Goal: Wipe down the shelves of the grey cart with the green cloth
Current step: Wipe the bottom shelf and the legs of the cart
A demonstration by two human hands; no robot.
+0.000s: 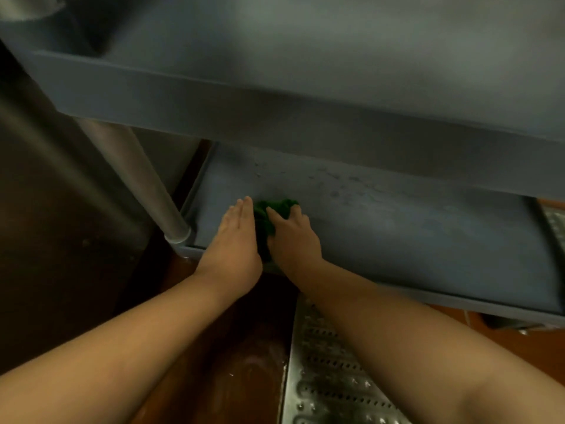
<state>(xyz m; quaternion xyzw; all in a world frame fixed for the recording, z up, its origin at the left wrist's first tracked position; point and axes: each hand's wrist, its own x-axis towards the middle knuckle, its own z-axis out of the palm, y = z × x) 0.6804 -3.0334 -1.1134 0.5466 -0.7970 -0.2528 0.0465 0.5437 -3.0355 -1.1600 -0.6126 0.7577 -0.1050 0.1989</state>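
Down low: bunched dark green cloth on bottom shelf of grey plastic cart, near its left corner post. Right hand curled over cloth, gripping it. Left hand flat beside, fingers straight, touching cloth's edge. Perforated metal floor grate beneath forearms.

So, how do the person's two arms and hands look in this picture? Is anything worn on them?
Both forearms are bare up to the picture's edge: no sleeves show. The left hand and the right hand wear no gloves. I can see no watch, bracelet or ring on either wrist or on the fingers, though the picture is dim and a little blurred, so small items could be missed.
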